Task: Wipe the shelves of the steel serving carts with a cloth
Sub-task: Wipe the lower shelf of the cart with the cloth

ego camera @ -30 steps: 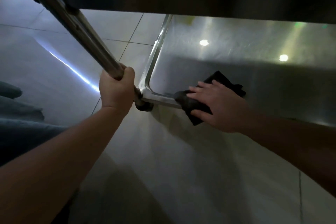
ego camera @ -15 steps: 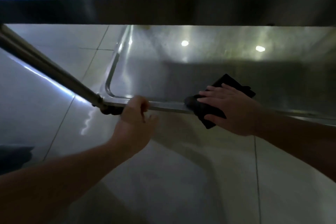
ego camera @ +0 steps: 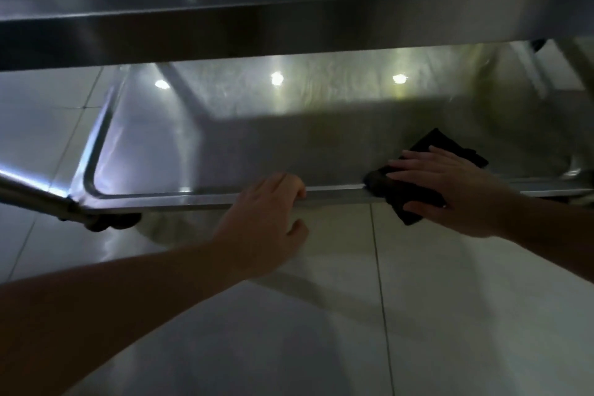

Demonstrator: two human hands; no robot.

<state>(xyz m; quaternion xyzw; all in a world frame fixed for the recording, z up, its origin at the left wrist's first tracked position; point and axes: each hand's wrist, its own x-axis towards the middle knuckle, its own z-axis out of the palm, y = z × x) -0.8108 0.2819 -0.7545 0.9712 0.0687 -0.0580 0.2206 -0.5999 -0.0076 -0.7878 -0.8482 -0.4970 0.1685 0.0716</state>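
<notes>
The right hand (ego camera: pixel 450 185) lies flat on a dark cloth (ego camera: pixel 414 193), fingers straight, pressing it down on the near rim of the bottom shelf (ego camera: pixel 257 145) of the steel cart. Part of the cloth hangs over the rim, toward the tiled floor (ego camera: pixel 450 299). The left hand (ego camera: pixel 263 219) grips the same rim, fingers curled over the top and thumb below, well apart from the cloth. A steel leg (ego camera: pixel 32 194) meets the shelf corner on the left, and a higher shelf (ego camera: pixel 289 19) sits above
</notes>
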